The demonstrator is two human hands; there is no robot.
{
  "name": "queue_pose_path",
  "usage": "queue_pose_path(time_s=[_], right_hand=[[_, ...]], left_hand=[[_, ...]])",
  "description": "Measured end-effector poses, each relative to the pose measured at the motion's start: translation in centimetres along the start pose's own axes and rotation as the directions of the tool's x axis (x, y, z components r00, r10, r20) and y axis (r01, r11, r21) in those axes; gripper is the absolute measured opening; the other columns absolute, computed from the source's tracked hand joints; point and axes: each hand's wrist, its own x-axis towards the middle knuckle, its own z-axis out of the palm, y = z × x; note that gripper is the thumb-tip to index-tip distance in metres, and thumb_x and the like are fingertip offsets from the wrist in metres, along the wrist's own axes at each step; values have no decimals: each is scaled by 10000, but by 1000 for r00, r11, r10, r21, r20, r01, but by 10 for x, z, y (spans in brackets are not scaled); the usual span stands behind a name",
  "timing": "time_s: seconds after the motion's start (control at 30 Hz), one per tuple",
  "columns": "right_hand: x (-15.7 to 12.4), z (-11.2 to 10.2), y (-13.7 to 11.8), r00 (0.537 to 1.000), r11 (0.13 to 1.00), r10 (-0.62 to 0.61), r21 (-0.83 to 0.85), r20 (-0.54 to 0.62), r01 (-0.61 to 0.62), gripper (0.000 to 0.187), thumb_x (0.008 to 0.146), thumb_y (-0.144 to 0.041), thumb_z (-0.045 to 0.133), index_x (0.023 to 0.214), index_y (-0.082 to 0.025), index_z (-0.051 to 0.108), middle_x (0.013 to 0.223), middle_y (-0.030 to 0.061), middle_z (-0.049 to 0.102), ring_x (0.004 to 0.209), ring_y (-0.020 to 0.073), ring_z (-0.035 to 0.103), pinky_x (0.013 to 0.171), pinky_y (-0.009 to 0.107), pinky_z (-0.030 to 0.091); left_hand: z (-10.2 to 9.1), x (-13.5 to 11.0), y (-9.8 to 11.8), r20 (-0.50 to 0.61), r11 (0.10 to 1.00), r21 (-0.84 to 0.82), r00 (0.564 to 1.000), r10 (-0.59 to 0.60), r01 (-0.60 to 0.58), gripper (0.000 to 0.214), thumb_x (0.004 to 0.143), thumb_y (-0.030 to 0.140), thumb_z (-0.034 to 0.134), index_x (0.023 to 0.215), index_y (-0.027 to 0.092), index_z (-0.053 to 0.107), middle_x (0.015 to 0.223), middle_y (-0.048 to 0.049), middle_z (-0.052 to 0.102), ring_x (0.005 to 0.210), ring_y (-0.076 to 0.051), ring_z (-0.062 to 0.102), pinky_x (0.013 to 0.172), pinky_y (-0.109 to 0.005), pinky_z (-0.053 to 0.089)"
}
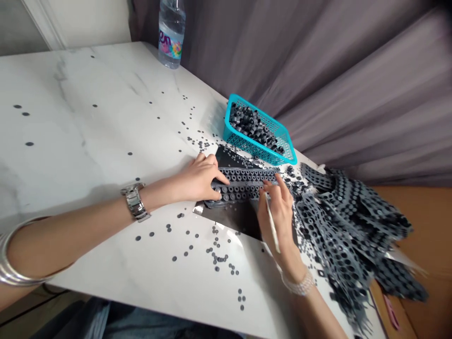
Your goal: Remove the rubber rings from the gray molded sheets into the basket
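Grey rubber strip, hands touching, white stick

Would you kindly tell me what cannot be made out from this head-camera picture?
Head view:
- White stick: its upper end is hidden by the right hand.
- Ring strip: partly covered by the left hand.
- Water bottle: its top is cut off by the upper edge.
- Perforated strips: blurred toward the lower right.

The punched grey strips blur out toward their lower right
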Motion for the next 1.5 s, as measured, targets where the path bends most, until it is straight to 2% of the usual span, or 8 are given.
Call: queue_pose_path(time_s=[0.23,0.73,0.83,0.97,1.07,1.2,1.33,1.5], right_hand=[[-22,-5,-13,952,942,-307,147,16,301,163,896,-103,530,1004,-226,537,1197,112,665,1278,245,508,918,408,462],[-15,-3,-26,885,896,-443,38,143,442,128,921,-78,478,974,-183,529,1178,141,672,1298,248,486,958,382,412],[-16,1,-24,902,913,-398,-19,168,407,182,921,-41,419,985,-176,523,1203,165,645,1342,247,428,984,399,396],[-15,-2,-10,984,983,-138,-105,109,149,157,950,-100,379,986,-181,508,1162,187,644,1359,292,393,956,479,408],[-14,-9,-2,996,995,-40,-92,77,47,133,944,-141,425,1038,-178,512,1180,188,640,1374,313,367,964,507,400],[-12,-11,-9,992,993,-114,38,49,112,173,918,-134,492,1070,-198,542,1243,152,628,1375,282,380,973,458,415],[-5,-4,-26,952,947,-299,144,69,287,156,913,-124,520,1040,-211,546,1182,115,674,1298,252,485,937,409,436],[2,1,-33,920,917,-382,159,88,365,110,906,-134,554,987,-207,556,1150,89,699,1260,247,526,946,397,424]], left_hand=[[1,-3,9,-22,996,-59,997,-69,68,395,717,508,614,1057,333,713,1077,-69,450,1106,-309,374,971,-460,329],[13,-4,3,-64,1000,6,998,-15,16,422,643,411,692,1056,326,663,1108,-60,419,1113,-307,360,981,-467,299],[14,-5,2,-60,999,33,998,1,1,429,660,413,678,1077,313,649,1118,-65,419,1105,-302,365,970,-460,306],[14,-7,2,-58,999,42,998,12,-9,444,672,406,662,1105,309,633,1112,-66,435,1106,-300,367,951,-454,322],[10,-7,4,-33,1000,21,999,10,-9,460,660,416,664,1108,311,636,1115,-67,439,1120,-305,358,955,-453,328],[1,-6,8,31,1000,4,999,-27,27,512,641,474,671,1129,325,637,1143,-71,434,1136,-320,350,970,-476,330],[-6,-6,11,97,999,23,994,-46,44,543,654,511,656,1161,320,624,1176,-76,439,1165,-332,343,982,-467,337],[-3,-6,8,77,1000,17,997,-13,12,539,652,527,661,1142,305,625,1187,-83,436,1164,-337,338,974,-463,340]])
